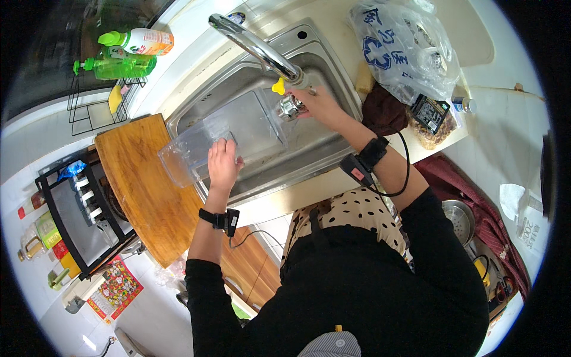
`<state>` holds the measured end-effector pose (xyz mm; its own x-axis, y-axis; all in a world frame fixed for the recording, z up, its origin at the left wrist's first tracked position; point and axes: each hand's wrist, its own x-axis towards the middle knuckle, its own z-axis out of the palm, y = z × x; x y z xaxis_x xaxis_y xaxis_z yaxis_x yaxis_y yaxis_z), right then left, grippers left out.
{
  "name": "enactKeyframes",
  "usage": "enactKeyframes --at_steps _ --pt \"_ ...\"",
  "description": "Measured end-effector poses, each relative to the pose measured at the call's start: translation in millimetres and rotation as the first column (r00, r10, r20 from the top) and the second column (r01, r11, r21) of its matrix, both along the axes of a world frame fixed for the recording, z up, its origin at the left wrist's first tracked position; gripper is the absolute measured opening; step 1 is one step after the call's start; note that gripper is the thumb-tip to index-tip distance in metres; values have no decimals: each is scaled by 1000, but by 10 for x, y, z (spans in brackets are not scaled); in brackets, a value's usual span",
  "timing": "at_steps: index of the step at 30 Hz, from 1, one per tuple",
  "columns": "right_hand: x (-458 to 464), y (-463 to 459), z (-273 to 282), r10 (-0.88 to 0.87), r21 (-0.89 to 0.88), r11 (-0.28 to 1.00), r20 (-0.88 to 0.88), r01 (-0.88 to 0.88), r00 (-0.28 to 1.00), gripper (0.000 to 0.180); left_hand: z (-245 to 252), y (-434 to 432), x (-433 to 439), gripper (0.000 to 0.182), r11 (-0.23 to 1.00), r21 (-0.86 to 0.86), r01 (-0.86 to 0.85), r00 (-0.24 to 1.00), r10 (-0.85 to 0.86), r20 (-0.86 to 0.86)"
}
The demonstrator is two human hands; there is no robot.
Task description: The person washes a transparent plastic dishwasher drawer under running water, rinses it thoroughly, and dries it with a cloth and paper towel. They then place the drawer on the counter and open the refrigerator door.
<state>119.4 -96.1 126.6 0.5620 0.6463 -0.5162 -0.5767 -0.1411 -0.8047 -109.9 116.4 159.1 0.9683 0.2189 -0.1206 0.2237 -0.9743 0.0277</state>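
Note:
A clear plastic bin lies tilted over the stainless steel sink, its left end reaching past the rim above the wooden board. My left hand grips the bin's near side, fingers over the plastic. Below the end of the chrome faucet, my right hand holds a chrome spray head, turned toward the bin's right end. Beside it sticks out a yellow lever. Whether water is running, I cannot tell.
Left of the sink lies a wooden board. Green soap bottles stand by a black wire rack. On the right are a plastic bag, a dark brown cloth and a packaged food bag. Cables hang from both wrist devices.

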Motion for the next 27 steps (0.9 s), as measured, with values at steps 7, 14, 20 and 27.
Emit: enactKeyframes --at_steps 7,14,20,27 --pt "134 -162 -34 98 -157 988 596 -3 797 34 18 134 104 43 997 -8 -71 997 71 14" --pt "146 -46 -158 167 -147 982 357 -121 919 39 73 171 67 43 999 15 -49 998 49 46" --pt "45 10 -116 72 -69 996 367 -50 927 35 32 82 92 43 1000 2 -23 1000 23 13" --pt "85 -95 65 31 -149 986 593 72 804 37 -97 -75 162 44 999 18 -28 999 29 -14"
